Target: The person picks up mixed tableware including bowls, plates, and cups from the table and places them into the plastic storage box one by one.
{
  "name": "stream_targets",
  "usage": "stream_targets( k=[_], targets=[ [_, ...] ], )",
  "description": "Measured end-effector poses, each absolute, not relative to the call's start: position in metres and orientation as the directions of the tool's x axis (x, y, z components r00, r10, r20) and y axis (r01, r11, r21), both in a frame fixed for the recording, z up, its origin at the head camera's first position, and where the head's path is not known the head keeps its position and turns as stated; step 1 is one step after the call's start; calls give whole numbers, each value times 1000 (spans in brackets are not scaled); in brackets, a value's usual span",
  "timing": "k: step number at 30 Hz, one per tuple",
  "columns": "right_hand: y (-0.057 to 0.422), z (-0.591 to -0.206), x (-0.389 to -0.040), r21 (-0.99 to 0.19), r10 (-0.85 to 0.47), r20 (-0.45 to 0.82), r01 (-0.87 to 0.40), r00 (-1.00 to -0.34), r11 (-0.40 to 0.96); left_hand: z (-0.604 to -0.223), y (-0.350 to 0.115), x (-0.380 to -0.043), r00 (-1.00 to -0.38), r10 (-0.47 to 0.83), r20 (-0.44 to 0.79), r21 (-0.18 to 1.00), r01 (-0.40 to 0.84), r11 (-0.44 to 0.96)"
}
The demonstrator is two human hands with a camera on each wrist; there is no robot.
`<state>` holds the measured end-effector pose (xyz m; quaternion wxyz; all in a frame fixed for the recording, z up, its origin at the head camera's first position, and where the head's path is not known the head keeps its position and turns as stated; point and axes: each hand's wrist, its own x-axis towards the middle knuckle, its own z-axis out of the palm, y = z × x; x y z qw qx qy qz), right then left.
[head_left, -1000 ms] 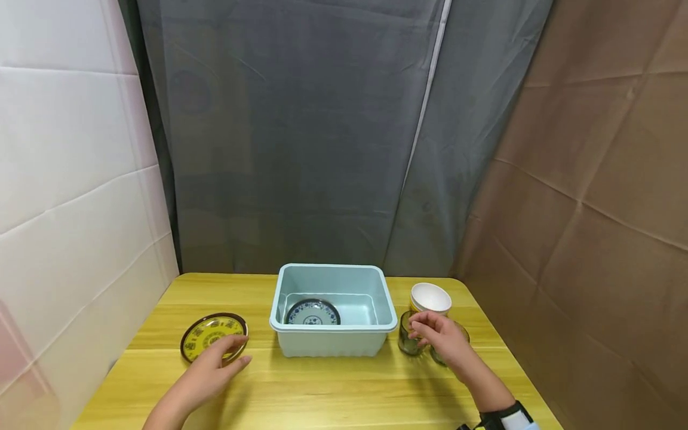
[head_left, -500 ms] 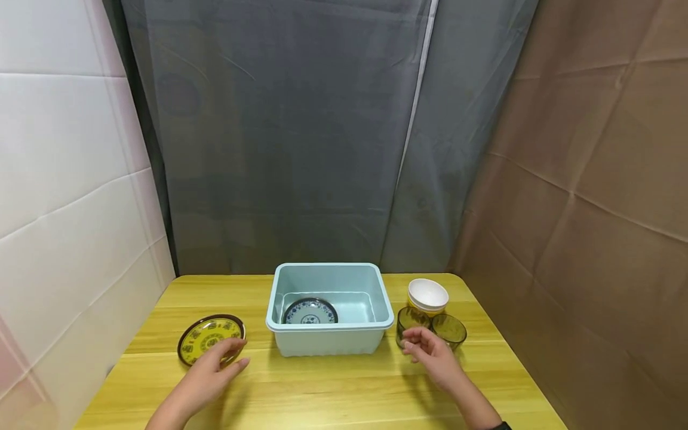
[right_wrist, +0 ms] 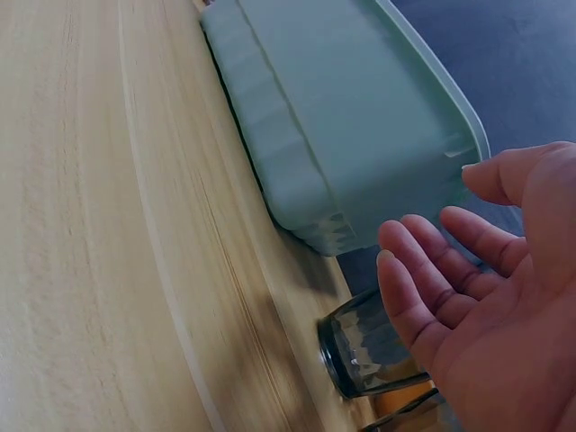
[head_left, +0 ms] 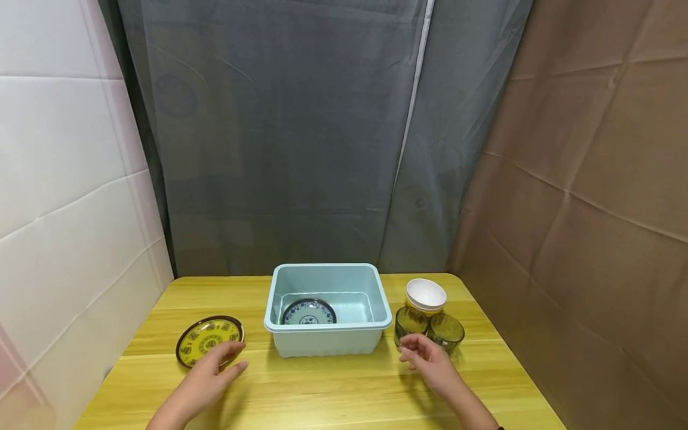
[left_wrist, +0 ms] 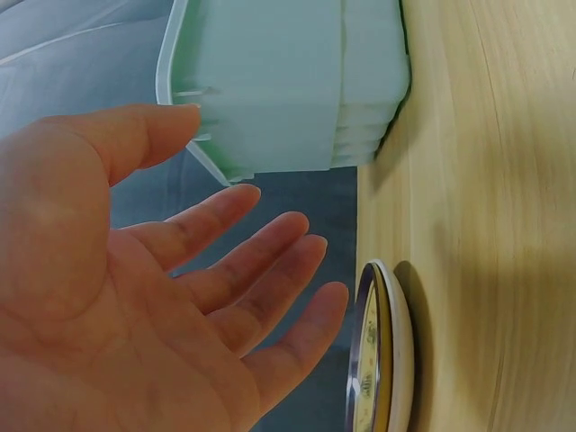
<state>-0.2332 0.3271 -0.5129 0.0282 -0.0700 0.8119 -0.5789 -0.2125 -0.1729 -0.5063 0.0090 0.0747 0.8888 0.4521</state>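
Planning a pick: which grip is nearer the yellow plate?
Left. The left grip is beside the yellow plate; the right grip is well right of it, by the glasses.

At lower left, the left forearm [head_left: 173, 411] slants up to the left grip [head_left: 209, 373], thumb apart from loosely bent fingers; at lower right, the right forearm [head_left: 469, 404] leans leftward to the right grip [head_left: 428, 362], fingers gently curved.
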Motion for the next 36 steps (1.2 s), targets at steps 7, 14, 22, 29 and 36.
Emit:
stream_targets(
  k=[7,14,22,29,36],
  targets=[
    [326,-514,-232,-942,-152,48,-95,-987,323,-508,-172,-212,-990,138,34,812,108,574],
    [326,-515,-230,-942,-152,39,-87,-988,323,-508,-170,-210,-990,135,35,818,106,566],
    [322,-516,-229,-940,-169,43,-97,-985,327,-511,-179,-212,-992,110,55,814,108,570],
    [318,-516,-230,-946,-172,31,-84,-985,314,-505,-211,-235,-998,12,62,767,55,639],
    [321,-517,-228,-945,-175,40,-94,-984,313,-506,-248,-258,-988,-147,49,688,-73,722]
  ],
)
